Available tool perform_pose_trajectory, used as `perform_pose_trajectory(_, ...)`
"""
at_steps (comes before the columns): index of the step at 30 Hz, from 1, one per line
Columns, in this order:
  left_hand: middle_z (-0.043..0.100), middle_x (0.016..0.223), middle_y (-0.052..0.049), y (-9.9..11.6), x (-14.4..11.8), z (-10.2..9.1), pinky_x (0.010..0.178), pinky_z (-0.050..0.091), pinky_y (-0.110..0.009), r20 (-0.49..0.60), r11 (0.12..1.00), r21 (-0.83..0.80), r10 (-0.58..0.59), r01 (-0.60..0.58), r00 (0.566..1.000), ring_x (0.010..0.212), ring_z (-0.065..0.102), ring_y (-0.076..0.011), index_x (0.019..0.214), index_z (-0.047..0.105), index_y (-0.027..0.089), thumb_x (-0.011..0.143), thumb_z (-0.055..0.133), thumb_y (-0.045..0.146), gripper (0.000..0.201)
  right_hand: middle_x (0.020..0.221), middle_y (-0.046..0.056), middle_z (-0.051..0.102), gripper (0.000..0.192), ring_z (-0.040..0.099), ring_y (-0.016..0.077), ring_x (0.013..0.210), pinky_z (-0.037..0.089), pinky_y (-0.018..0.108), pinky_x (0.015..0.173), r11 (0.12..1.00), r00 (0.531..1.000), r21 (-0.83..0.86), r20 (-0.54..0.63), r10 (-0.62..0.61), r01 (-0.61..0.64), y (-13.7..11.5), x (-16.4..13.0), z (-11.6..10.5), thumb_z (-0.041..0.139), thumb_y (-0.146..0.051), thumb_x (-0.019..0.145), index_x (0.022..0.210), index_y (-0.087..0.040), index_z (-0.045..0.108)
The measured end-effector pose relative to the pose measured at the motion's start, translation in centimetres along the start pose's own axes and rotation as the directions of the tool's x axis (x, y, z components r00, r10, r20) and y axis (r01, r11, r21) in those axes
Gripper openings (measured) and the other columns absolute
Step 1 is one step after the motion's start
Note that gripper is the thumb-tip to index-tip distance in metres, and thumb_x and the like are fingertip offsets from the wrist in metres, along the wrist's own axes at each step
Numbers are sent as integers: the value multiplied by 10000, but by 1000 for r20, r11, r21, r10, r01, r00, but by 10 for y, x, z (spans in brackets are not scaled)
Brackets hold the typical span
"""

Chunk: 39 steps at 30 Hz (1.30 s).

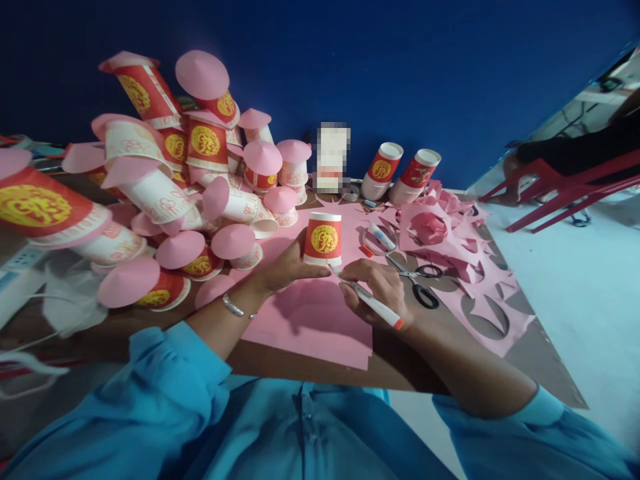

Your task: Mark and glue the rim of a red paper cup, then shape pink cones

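A red and white paper cup (323, 239) with a yellow emblem stands upside down on a pink paper sheet (310, 320). My left hand (287, 267) presses against the cup's base on its left side. My right hand (376, 288) grips a white pen with an orange end (375, 303), its tip touching the paper right at the cup's rim. Both sleeves are blue, and a silver bracelet (233, 306) sits on my left wrist.
A tall heap of cups topped with pink paper cones (200, 173) fills the table's left side. Scissors (419, 280), a glue stick (381, 235) and pink paper scraps (450, 233) lie to the right. Two plain cups (400, 172) stand by the blue wall. Red chair (560, 187) at right.
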<state>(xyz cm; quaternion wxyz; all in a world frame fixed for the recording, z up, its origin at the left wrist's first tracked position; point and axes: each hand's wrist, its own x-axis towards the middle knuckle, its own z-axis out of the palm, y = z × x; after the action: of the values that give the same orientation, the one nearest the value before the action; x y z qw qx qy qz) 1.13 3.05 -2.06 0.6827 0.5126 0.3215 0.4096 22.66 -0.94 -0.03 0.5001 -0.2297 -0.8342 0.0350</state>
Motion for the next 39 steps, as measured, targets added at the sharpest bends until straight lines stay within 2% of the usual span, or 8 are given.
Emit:
perform_pose_trajectory(4,730,1272,-119,0,0,0,1041,561,-504,12,1000,1,-13,13,1000,1260,687,-380,1438,526,247,638,1018,331,943,837,33,763,102,755,171,718,631,278,647,1000,1000,-16,0,-3,3,0,0,1,634,-175,1007,1094,-229,633)
perform_pose_trajectory(12,749,1107,-68,-1,2,-1,1002,565,-458,42,999,-44,-18,20,999,1166,717,-328,1345,561,228,648,1011,260,830,840,50,768,106,755,179,719,620,279,650,1000,1000,-6,18,-8,8,1,-1,2,649,-152,993,1077,-210,622)
perform_pose_trajectory(16,751,1131,-71,-1,2,-1,1000,571,-460,38,998,-58,-31,33,999,1164,722,-325,1361,547,228,643,1016,261,858,844,38,772,78,759,172,722,625,276,658,1000,1000,-19,13,-1,1,1,-1,3,634,-182,1018,1080,-228,628)
perform_pose_trajectory(24,748,1279,-122,-2,2,-1,1038,573,-494,51,999,-48,24,-22,998,1231,718,-367,1384,559,237,654,1021,313,867,818,19,775,76,758,170,690,616,284,642,994,999,-102,-24,44,-47,0,3,0,642,-180,1008,1048,-244,638)
perform_pose_trajectory(39,748,1247,-105,-3,1,-2,1051,566,-525,21,999,-29,-14,15,1000,1269,696,-379,1380,555,240,660,1006,255,849,793,8,763,64,748,170,657,599,290,602,994,998,-92,6,60,-59,-3,1,1,632,-189,1009,1014,-252,633)
